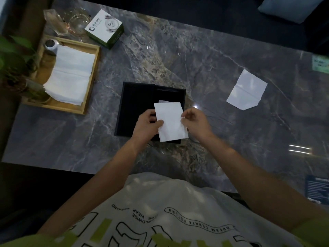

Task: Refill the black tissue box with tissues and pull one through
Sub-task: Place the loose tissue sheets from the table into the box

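Note:
The black tissue box (137, 104) lies in the middle of the marble table, its slotted part toward the right. Over its near right corner I hold a folded white tissue (170, 120). My left hand (146, 126) grips the tissue's left edge with thumb on top. My right hand (195, 122) pinches its right edge. A second white corner shows just behind the held tissue's top edge. A stack of white tissues (71, 75) rests in a wooden tray (90, 90) at the left.
A single loose tissue (246, 90) lies on the table to the right. A white and green carton (105, 28), glassware (78, 20) and a plant (14, 56) stand at the far left. A green label (320, 64) sits at the right edge.

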A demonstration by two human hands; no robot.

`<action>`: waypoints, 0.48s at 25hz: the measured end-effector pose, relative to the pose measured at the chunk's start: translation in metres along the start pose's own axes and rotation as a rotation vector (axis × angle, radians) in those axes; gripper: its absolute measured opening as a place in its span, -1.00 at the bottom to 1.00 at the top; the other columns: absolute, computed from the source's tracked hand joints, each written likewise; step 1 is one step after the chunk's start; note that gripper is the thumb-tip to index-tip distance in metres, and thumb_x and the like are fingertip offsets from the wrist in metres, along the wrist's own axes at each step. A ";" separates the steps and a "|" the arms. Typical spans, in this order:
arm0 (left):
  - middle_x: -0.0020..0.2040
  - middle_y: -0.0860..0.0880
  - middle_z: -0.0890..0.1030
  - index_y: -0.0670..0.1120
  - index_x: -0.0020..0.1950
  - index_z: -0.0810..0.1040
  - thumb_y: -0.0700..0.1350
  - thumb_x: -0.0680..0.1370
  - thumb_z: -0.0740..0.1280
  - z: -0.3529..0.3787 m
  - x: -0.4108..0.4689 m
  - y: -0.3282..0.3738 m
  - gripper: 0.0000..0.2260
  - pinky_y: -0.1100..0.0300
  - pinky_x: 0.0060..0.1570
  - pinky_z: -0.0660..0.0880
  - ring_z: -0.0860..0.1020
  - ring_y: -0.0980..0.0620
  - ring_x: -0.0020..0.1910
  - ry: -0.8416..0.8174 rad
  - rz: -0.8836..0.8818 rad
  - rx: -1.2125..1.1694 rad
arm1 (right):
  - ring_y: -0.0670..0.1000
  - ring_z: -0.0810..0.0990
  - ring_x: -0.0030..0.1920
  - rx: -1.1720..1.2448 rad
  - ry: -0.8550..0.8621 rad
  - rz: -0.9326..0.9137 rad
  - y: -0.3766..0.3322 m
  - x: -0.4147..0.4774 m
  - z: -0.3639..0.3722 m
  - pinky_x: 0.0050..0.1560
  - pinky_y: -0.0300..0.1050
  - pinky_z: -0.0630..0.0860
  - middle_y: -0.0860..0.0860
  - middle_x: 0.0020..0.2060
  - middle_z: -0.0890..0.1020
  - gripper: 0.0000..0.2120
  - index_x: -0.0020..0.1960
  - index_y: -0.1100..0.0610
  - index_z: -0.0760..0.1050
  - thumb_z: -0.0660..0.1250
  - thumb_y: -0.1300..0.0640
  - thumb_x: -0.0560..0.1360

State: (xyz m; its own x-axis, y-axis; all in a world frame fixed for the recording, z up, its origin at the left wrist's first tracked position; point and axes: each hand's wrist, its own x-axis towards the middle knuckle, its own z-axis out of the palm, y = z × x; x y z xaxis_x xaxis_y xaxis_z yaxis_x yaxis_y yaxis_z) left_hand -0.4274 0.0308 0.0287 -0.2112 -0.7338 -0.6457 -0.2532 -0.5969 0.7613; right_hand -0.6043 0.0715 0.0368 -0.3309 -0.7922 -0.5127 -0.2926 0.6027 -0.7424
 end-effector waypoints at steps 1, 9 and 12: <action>0.07 -0.08 0.62 -0.07 0.29 0.43 -0.23 0.51 0.36 -0.001 0.002 0.001 -0.64 0.03 -0.05 0.63 0.63 0.00 0.00 0.066 0.040 0.081 | 0.00 0.56 -0.18 -0.034 0.008 -0.007 -0.002 0.003 0.002 -0.12 -0.04 0.54 0.01 -0.22 0.58 -0.76 -0.20 -0.02 0.51 0.34 0.32 0.44; 0.19 -0.10 0.54 -0.06 0.45 0.25 -0.25 0.50 0.28 0.016 0.012 0.011 -0.47 0.11 0.01 0.57 0.57 -0.03 0.07 0.074 0.317 0.482 | -0.02 0.54 -0.25 -0.380 -0.020 -0.105 -0.006 0.020 0.013 -0.27 -0.35 0.40 0.08 -0.21 0.59 -0.69 0.21 0.19 0.56 0.25 0.28 0.50; 0.32 -0.20 0.48 -0.20 0.40 0.38 -0.29 0.54 0.22 0.024 0.021 0.011 -0.59 0.20 0.14 0.45 0.51 -0.12 0.23 0.007 0.267 0.678 | 0.12 0.63 0.00 -0.467 -0.075 -0.104 -0.003 0.023 0.016 0.07 -0.20 0.52 0.20 -0.03 0.66 -0.63 0.29 0.22 0.52 0.24 0.25 0.50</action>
State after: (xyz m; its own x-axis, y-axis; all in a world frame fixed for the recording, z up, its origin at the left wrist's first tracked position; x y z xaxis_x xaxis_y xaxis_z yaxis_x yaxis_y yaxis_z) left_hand -0.4571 0.0162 0.0217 -0.3422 -0.8297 -0.4411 -0.7238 -0.0666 0.6868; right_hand -0.5964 0.0502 0.0200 -0.2174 -0.8450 -0.4885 -0.6982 0.4844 -0.5271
